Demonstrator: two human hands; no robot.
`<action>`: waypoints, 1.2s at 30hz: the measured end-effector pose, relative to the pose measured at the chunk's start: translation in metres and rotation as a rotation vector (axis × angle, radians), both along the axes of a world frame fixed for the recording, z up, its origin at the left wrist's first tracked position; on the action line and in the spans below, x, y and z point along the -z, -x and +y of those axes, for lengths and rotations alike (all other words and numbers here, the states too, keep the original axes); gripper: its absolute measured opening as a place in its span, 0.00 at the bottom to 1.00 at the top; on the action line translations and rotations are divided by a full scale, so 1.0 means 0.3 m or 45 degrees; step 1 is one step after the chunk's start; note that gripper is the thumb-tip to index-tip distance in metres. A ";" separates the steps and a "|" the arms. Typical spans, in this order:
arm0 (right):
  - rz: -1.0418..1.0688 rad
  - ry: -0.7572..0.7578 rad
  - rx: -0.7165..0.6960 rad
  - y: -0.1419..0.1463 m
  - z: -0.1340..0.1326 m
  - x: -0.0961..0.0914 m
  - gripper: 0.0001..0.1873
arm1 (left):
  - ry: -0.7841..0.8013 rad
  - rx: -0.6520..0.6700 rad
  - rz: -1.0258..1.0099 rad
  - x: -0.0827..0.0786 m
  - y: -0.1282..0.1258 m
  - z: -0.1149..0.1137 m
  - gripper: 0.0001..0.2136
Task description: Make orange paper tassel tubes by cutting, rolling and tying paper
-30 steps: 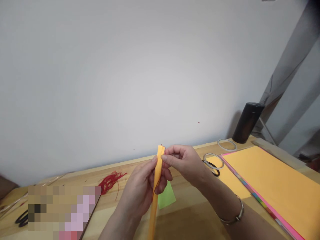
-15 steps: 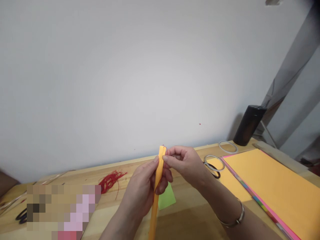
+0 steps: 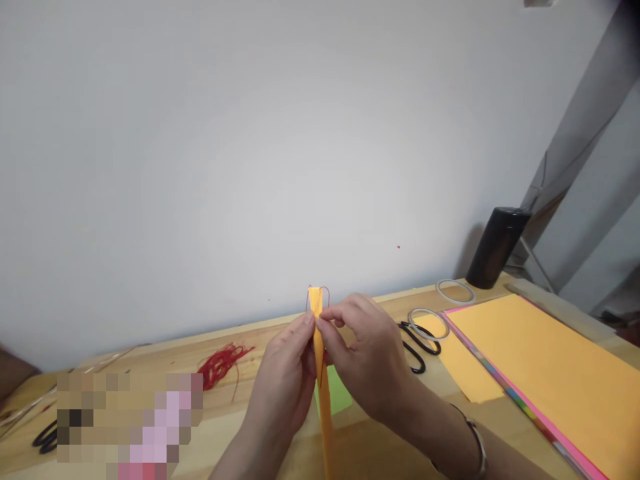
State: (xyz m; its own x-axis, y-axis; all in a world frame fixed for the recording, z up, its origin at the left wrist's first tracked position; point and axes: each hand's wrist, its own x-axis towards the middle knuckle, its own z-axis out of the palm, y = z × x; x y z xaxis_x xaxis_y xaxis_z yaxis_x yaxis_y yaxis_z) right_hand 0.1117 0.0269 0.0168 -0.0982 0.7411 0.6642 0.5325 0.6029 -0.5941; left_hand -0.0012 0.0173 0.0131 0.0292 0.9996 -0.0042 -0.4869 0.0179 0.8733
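Note:
A folded orange paper strip [image 3: 324, 400] stands upright above the wooden table [image 3: 240, 407], with a thin red thread [image 3: 325, 291] looped over its top end. My left hand [image 3: 287, 380] pinches the strip from the left just below the top. My right hand [image 3: 367, 357] pinches it from the right at the same height, fingers closed on the paper and thread. A green paper piece [image 3: 340, 395] lies on the table behind the strip.
A bundle of red thread [image 3: 223, 361] lies to the left. Black scissors [image 3: 417, 343], two tape rings [image 3: 429, 320] and a black cylinder [image 3: 495, 247] are at the right. Stacked orange and coloured paper sheets [image 3: 550, 373] fill the right side. Another pair of scissors [image 3: 45, 437] lies far left.
My right hand has moved left and down onto the strip, pinching it. The strip has turned more upright and the red thread loop now shows over its top.

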 end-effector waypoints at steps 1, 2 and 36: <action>-0.030 -0.018 0.035 0.003 0.001 0.004 0.08 | -0.002 0.003 -0.013 0.002 -0.002 0.001 0.08; -0.052 -0.031 0.062 0.004 0.002 0.008 0.07 | -0.007 0.008 -0.025 0.004 -0.003 0.002 0.09; -0.084 0.063 0.084 0.004 -0.001 0.014 0.08 | -0.087 0.016 0.258 0.025 0.015 0.013 0.13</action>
State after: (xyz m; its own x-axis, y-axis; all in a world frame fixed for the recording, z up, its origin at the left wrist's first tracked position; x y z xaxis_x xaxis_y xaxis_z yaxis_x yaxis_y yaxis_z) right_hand 0.1104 0.0267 0.0126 -0.0902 0.7789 0.6206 0.6093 0.5361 -0.5843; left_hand -0.0056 0.0213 0.0057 0.0471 0.9973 0.0568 -0.3011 -0.0401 0.9528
